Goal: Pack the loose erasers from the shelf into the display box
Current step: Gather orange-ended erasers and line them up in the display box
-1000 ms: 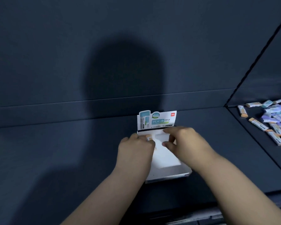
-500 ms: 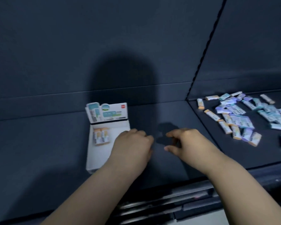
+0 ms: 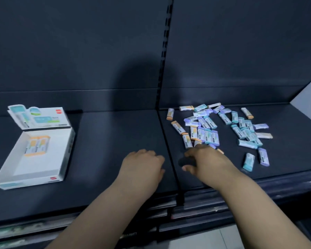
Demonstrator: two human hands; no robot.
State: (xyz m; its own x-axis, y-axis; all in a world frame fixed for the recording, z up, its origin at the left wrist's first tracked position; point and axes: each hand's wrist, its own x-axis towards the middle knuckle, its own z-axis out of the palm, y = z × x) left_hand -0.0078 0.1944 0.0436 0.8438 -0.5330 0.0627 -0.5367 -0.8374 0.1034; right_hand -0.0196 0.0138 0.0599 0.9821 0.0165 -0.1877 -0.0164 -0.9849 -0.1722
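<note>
Both hands had been carried rightward since the earlier frames, away from the display box (image 3: 68,150), which had been just beside the left hand (image 3: 142,168) and was now left well apart to that hand's left. The dark shelf (image 3: 115,137) was seen under both hands, a seam in it running between them. The box was set down open, its printed header card (image 3: 39,117) raised at the far end. The loose erasers (image 3: 208,133) were scattered beyond and to the right of the right hand (image 3: 206,162), which had been brought to the near edge of the pile. The left hand was held knuckles up above the shelf, its fingers loosely curled, and nothing was seen in it. The right hand was held open, thumb parted from the fingers, with nothing gripped; whether the fingertips touched the nearest erasers could not be told. Two orange-ended erasers (image 3: 36,145) were laid side by side inside the box, toward its far end.
</note>
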